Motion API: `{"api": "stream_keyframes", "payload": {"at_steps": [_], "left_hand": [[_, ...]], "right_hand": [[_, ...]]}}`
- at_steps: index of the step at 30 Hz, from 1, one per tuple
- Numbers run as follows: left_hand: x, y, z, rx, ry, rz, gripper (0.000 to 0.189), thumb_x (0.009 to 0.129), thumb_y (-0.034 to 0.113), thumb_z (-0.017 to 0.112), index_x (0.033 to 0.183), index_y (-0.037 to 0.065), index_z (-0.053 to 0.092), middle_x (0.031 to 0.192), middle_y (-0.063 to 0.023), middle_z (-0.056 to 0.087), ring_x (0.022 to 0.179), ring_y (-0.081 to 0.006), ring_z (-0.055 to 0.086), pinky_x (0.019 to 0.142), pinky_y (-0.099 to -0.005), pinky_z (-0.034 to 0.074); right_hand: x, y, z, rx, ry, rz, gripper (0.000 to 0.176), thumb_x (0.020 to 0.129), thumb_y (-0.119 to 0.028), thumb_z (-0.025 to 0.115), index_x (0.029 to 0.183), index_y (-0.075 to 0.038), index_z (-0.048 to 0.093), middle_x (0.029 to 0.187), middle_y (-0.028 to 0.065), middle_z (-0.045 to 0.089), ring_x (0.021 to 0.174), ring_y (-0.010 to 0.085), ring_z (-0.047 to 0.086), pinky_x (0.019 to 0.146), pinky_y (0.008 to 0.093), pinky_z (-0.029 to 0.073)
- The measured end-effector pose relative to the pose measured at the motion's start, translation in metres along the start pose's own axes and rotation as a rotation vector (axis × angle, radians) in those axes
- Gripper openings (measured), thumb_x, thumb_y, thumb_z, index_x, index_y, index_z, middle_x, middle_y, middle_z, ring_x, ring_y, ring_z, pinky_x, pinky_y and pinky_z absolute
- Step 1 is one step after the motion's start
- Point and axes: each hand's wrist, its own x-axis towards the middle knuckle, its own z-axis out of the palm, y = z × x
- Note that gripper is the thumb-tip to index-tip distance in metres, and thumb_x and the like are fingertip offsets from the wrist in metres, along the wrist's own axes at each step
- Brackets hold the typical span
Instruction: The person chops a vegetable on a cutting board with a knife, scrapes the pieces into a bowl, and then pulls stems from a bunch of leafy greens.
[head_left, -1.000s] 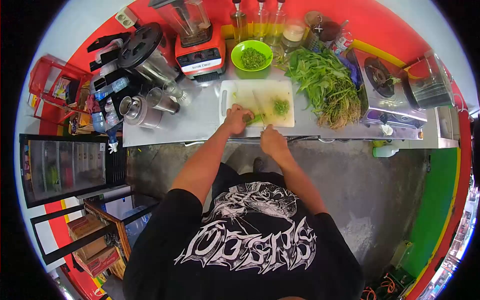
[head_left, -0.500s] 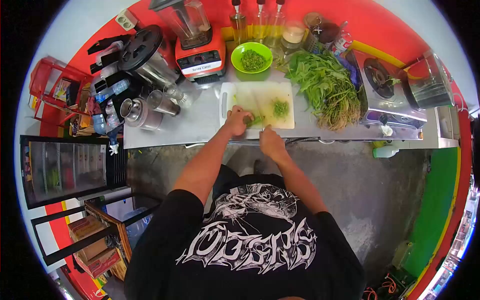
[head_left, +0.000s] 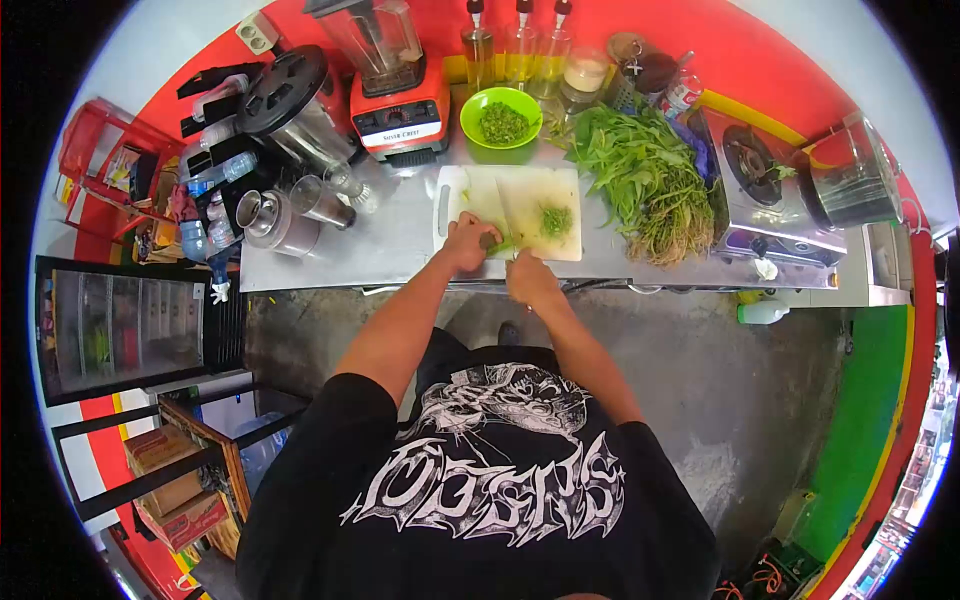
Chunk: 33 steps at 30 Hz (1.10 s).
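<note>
My left hand (head_left: 468,244) presses a small bunch of green stems (head_left: 503,246) onto the white cutting board (head_left: 458,187), its fingers curled over them. A knife (head_left: 505,207) is gripped by its handle in my right hand (head_left: 532,279), at the board's front edge. The blade points away from me and stands just right of my left fingers, by the cut end of the stems. To the right of the blade lies a small heap of finely chopped greens (head_left: 555,220). Behind the board, a lime-green bowl (head_left: 469,118) holds more chopped greens.
A large pile of leafy greens with roots (head_left: 640,170) lies right of the board, beside a gas stove (head_left: 790,215). A red blender (head_left: 400,120), glass bottles (head_left: 520,55) and jars line the back. Metal containers (head_left: 280,225) and glasses (head_left: 320,200) stand left.
The whole view has shifted slightly left. My right hand and the knife have moved a little left, closer to my left hand, which still holds the stems.
</note>
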Motion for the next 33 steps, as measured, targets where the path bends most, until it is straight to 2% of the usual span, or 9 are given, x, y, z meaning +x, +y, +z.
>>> {"api": "stream_keyframes", "payload": {"at_steps": [6, 10, 12, 15, 23, 25, 27, 30, 33], "left_hand": [[0.001, -0.001, 0.004, -0.018, 0.012, -0.035, 0.044, 0.073, 0.002, 0.063, 0.107, 0.028, 0.071, 0.114, -0.0091, 0.053, 0.117, -0.0295, 0.042, 0.103, -0.0368, 0.031], [0.000, 0.002, -0.003, -0.015, -0.045, -0.027, 0.043, 0.074, 0.002, 0.063, 0.106, 0.029, 0.072, 0.117, -0.0099, 0.051, 0.118, -0.0300, 0.042, 0.103, -0.0373, 0.032], [-0.003, 0.001, 0.001, 0.018, 0.022, -0.003, 0.041, 0.075, 0.006, 0.067, 0.109, 0.028, 0.070, 0.111, -0.0053, 0.056, 0.117, -0.0274, 0.042, 0.099, -0.0407, 0.029], [-0.002, -0.004, 0.007, -0.008, 0.034, -0.025, 0.042, 0.074, 0.006, 0.067, 0.109, 0.029, 0.070, 0.110, -0.0054, 0.055, 0.117, -0.0267, 0.042, 0.097, -0.0400, 0.029], [-0.001, -0.002, 0.001, -0.009, 0.017, -0.008, 0.042, 0.073, 0.004, 0.066, 0.106, 0.028, 0.070, 0.108, -0.0041, 0.057, 0.118, -0.0262, 0.042, 0.097, -0.0401, 0.030], [-0.004, 0.005, -0.005, -0.026, -0.031, -0.012, 0.041, 0.074, 0.004, 0.064, 0.106, 0.029, 0.072, 0.119, -0.0093, 0.052, 0.120, -0.0294, 0.041, 0.104, -0.0387, 0.031], [-0.004, 0.007, -0.006, -0.024, -0.009, -0.006, 0.041, 0.074, 0.005, 0.064, 0.106, 0.029, 0.072, 0.117, -0.0088, 0.053, 0.120, -0.0288, 0.041, 0.103, -0.0385, 0.031], [-0.002, -0.003, 0.008, -0.055, 0.064, -0.040, 0.039, 0.074, 0.004, 0.063, 0.104, 0.028, 0.072, 0.111, -0.0074, 0.056, 0.119, -0.0276, 0.042, 0.100, -0.0380, 0.032], [-0.006, -0.001, 0.000, -0.018, 0.032, 0.062, 0.040, 0.074, 0.003, 0.064, 0.104, 0.028, 0.072, 0.111, -0.0077, 0.055, 0.117, -0.0281, 0.043, 0.099, -0.0387, 0.033]], "right_hand": [[-0.013, -0.002, 0.005, 0.047, 0.039, 0.041, 0.047, 0.100, -0.032, 0.051, 0.121, 0.009, 0.048, 0.113, 0.0335, 0.065, 0.107, 0.0490, 0.064, 0.094, 0.0546, 0.050], [0.000, -0.003, 0.000, 0.020, 0.030, 0.025, 0.045, 0.101, -0.032, 0.050, 0.121, 0.008, 0.048, 0.112, 0.0338, 0.066, 0.107, 0.0498, 0.064, 0.094, 0.0552, 0.050], [-0.005, -0.001, 0.001, 0.056, 0.049, -0.022, 0.045, 0.100, -0.034, 0.051, 0.117, 0.008, 0.048, 0.103, 0.0360, 0.066, 0.100, 0.0524, 0.065, 0.091, 0.0571, 0.050], [-0.017, -0.001, 0.004, 0.062, 0.014, 0.048, 0.044, 0.101, -0.032, 0.051, 0.121, 0.007, 0.048, 0.112, 0.0336, 0.066, 0.107, 0.0505, 0.064, 0.095, 0.0553, 0.049], [-0.012, -0.004, -0.001, 0.081, 0.015, -0.003, 0.044, 0.101, -0.032, 0.051, 0.121, 0.007, 0.047, 0.111, 0.0351, 0.065, 0.107, 0.0509, 0.063, 0.094, 0.0566, 0.049], [-0.015, -0.001, 0.005, 0.099, 0.012, 0.006, 0.044, 0.101, -0.032, 0.051, 0.121, 0.007, 0.047, 0.111, 0.0353, 0.065, 0.107, 0.0507, 0.063, 0.094, 0.0567, 0.049], [-0.013, 0.004, 0.012, 0.099, 0.089, -0.010, 0.047, 0.099, -0.033, 0.052, 0.117, 0.010, 0.048, 0.102, 0.0369, 0.066, 0.100, 0.0539, 0.064, 0.090, 0.0569, 0.050], [0.001, 0.006, 0.009, 0.104, 0.064, -0.087, 0.047, 0.100, -0.034, 0.051, 0.118, 0.010, 0.048, 0.103, 0.0367, 0.066, 0.101, 0.0530, 0.064, 0.091, 0.0570, 0.050], [-0.002, 0.005, 0.006, 0.098, 0.013, -0.050, 0.047, 0.101, -0.031, 0.049, 0.124, 0.010, 0.045, 0.110, 0.0369, 0.064, 0.106, 0.0517, 0.063, 0.094, 0.0571, 0.049]]}}
